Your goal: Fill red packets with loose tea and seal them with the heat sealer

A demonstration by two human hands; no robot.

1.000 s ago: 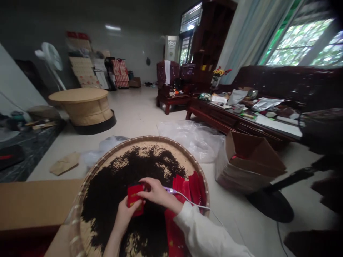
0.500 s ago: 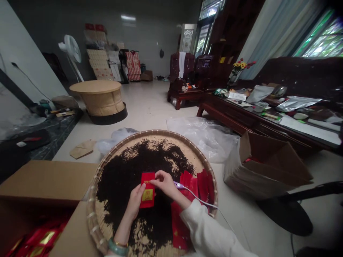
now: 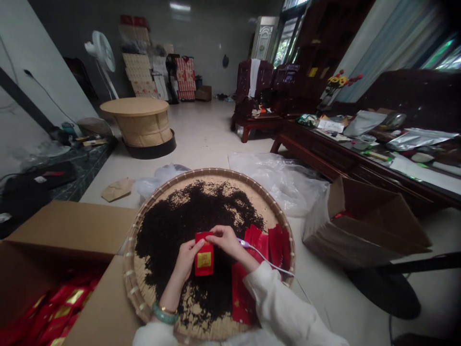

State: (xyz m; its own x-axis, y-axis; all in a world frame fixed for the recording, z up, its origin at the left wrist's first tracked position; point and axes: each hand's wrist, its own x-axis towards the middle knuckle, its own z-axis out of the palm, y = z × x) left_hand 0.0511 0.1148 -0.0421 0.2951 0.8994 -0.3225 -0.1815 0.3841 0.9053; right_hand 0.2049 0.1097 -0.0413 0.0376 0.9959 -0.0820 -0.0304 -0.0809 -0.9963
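A small red packet [image 3: 204,253] with a gold label is held upright over a round woven tray [image 3: 144,211] spread with dark loose tea leaves [image 3: 187,211]. My left hand [image 3: 186,258] grips the packet's left edge, a green bangle on the wrist. My right hand [image 3: 226,239] pinches the packet's top right corner. Several empty red packets [image 3: 268,242] lie on the tray's right side, and another red packet [image 3: 240,298] lies under my right forearm.
An open cardboard box [image 3: 72,230] at the left holds several red packets [image 3: 54,312]. Another open cardboard box [image 3: 363,226] lies on the floor at the right. Clear plastic bags [image 3: 281,178] lie behind the tray. A long dark wooden table [image 3: 345,158] stands at the right, a fan base [image 3: 389,288] near it.
The camera tilted down and left, bringing the left box of red packets into view. Both hands turned the red packet upright, so its gold label now faces me.
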